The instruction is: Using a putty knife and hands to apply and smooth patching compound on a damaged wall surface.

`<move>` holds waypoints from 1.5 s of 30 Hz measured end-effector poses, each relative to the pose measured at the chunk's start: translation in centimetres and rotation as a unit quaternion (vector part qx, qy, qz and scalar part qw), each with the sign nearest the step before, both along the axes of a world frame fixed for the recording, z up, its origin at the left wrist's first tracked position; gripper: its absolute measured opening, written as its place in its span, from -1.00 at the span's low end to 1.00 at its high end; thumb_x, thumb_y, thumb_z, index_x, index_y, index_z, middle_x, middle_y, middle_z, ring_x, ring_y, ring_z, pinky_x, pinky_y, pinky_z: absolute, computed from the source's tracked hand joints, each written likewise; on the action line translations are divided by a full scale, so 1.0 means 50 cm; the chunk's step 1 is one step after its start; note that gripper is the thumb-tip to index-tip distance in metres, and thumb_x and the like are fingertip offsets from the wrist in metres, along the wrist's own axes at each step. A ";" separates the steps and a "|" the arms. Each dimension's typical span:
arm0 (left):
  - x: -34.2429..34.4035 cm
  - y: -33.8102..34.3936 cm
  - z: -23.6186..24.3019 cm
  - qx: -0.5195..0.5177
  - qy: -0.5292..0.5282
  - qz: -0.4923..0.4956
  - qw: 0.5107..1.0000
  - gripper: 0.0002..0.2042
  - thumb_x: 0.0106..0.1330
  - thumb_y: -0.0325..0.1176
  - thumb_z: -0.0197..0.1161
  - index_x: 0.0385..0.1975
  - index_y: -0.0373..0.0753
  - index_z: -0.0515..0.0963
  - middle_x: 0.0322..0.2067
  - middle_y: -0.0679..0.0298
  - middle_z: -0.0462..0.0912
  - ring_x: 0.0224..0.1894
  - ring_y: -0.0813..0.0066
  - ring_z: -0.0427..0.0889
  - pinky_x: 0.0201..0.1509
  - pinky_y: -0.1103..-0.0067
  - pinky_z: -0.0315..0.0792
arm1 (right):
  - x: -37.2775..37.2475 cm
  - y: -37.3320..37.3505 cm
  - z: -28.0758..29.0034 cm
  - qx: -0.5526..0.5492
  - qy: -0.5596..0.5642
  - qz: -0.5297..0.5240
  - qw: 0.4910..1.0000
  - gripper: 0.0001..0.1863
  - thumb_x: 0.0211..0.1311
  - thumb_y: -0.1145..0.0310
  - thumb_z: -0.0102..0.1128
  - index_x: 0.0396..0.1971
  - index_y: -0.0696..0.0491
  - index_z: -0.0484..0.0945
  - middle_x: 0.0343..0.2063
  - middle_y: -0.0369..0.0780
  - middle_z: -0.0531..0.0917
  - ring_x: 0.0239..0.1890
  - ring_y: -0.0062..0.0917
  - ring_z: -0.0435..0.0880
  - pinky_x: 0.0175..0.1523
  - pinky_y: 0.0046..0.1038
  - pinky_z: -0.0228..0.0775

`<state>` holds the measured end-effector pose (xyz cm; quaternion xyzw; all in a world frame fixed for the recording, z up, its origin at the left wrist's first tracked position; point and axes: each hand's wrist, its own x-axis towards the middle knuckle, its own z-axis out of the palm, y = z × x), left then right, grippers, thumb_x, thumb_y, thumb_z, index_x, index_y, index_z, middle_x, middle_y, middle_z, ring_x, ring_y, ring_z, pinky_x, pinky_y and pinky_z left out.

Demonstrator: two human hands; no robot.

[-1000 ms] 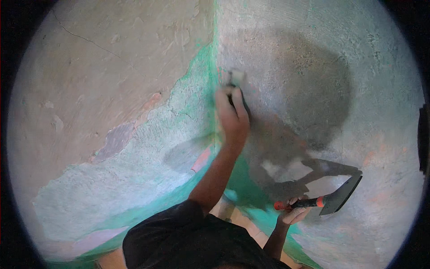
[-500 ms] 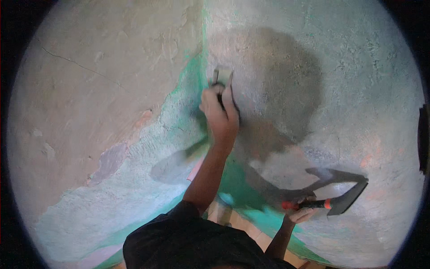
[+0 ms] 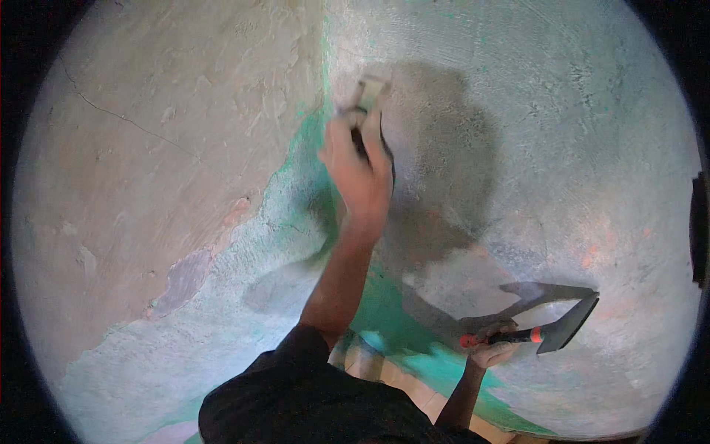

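Note:
Raised near the wall corner, my left hand (image 3: 360, 166) is closed around the dark handle of a small putty knife (image 3: 372, 92). Its short pale blade points up, close to the right wall, and is smeared by motion. Whether the blade's edge touches the plaster, I cannot tell. Lower and to the right, my right hand (image 3: 492, 349) grips the black-and-red handle of a wide putty knife (image 3: 568, 325). That broad dark blade points right, beside the wall, and casts an angular shadow.
Two rough walls meet at a vertical corner (image 3: 325, 66). Beige plaster (image 3: 185, 81) covers the upper left wall, with a thin crack; pale blue and green patches lie below. Mottled grey plaster (image 3: 547, 126) covers the right wall. Tan floor (image 3: 399, 374) shows below.
My left hand has moved up slightly with the small putty knife, and its blade now tilts more to the right. My right hand still holds the wide putty knife, almost unmoved.

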<state>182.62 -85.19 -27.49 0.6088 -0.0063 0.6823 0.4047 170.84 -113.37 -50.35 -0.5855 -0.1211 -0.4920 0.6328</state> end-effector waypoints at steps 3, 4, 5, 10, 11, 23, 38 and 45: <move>0.010 -0.024 0.037 0.074 -0.039 -0.039 0.996 -0.94 0.25 -0.48 0.15 -0.38 -0.32 0.47 -0.42 0.06 0.51 -0.35 0.02 0.47 -0.23 0.26 0.26 | 0.010 0.002 -0.016 0.056 0.030 -0.036 0.997 -0.42 0.34 -0.22 -0.10 -0.27 0.11 0.30 -0.56 -0.27 0.36 -0.64 -0.66 0.29 -0.64 -0.66 0.16; -0.007 -0.041 0.014 0.078 -0.044 -0.035 0.995 -0.94 0.25 -0.48 0.15 -0.38 -0.32 0.47 -0.42 0.06 0.51 -0.35 0.02 0.47 -0.23 0.26 0.26 | 0.012 0.001 -0.020 0.035 0.019 -0.067 0.997 -0.42 0.33 -0.22 -0.09 -0.26 0.11 0.30 -0.55 -0.27 0.36 -0.65 -0.66 0.28 -0.64 -0.66 0.16; -0.022 -0.063 -0.024 0.129 -0.026 -0.034 0.991 -0.94 0.26 -0.48 0.13 -0.36 -0.32 0.47 -0.41 0.06 0.51 -0.34 0.02 0.47 -0.23 0.26 0.24 | 0.014 -0.003 -0.026 0.012 0.009 -0.103 0.995 -0.41 0.33 -0.23 -0.09 -0.25 0.11 0.30 -0.55 -0.27 0.36 -0.66 -0.66 0.28 -0.65 -0.66 0.16; -0.007 -0.036 -0.019 0.156 -0.021 -0.009 0.988 -0.93 0.22 -0.46 0.13 -0.35 -0.29 0.47 -0.41 0.07 0.50 -0.33 0.06 0.48 -0.21 0.29 0.19 | 0.015 -0.017 -0.042 0.019 0.012 -0.084 0.996 -0.40 0.33 -0.23 -0.10 -0.25 0.14 0.29 -0.54 -0.26 0.36 -0.66 -0.66 0.29 -0.65 -0.66 0.15; -0.003 -0.021 0.032 0.081 0.000 -0.025 0.996 -0.95 0.25 -0.48 0.11 -0.36 -0.29 0.47 -0.42 0.06 0.50 -0.33 0.04 0.50 -0.19 0.28 0.25 | 0.015 -0.022 -0.047 -0.014 -0.001 -0.068 0.998 -0.40 0.34 -0.22 -0.11 -0.25 0.15 0.29 -0.54 -0.25 0.36 -0.65 -0.66 0.29 -0.65 -0.65 0.14; -0.020 -0.044 0.082 0.098 0.023 -0.036 0.994 -0.93 0.28 -0.48 0.08 -0.42 -0.31 0.46 -0.50 0.06 0.48 -0.42 0.09 0.50 -0.30 0.32 0.28 | -0.017 0.029 0.046 0.031 0.059 0.021 0.998 -0.38 0.31 -0.23 -0.07 -0.29 0.16 0.29 -0.52 -0.25 0.35 -0.66 -0.66 0.29 -0.65 -0.66 0.13; -0.048 -0.064 0.111 0.073 0.044 -0.093 0.992 -0.89 0.32 -0.46 0.10 -0.44 -0.33 0.45 -0.54 0.10 0.46 -0.52 0.21 0.47 -0.38 0.43 0.27 | -0.025 0.000 -0.002 0.065 0.150 0.057 0.985 -0.32 0.23 -0.31 -0.06 -0.31 0.16 0.27 -0.65 -0.31 0.30 -0.73 -0.69 0.22 -0.68 -0.64 0.11; -0.050 -0.054 0.106 0.203 0.010 -0.016 0.979 -0.88 0.34 -0.45 0.09 -0.43 -0.32 0.46 -0.54 0.10 0.48 -0.51 0.27 0.45 -0.37 0.46 0.26 | -0.003 0.001 0.001 0.028 0.081 0.030 0.996 -0.33 0.26 -0.29 -0.07 -0.28 0.16 0.27 -0.60 -0.30 0.31 -0.70 -0.68 0.24 -0.67 -0.62 0.10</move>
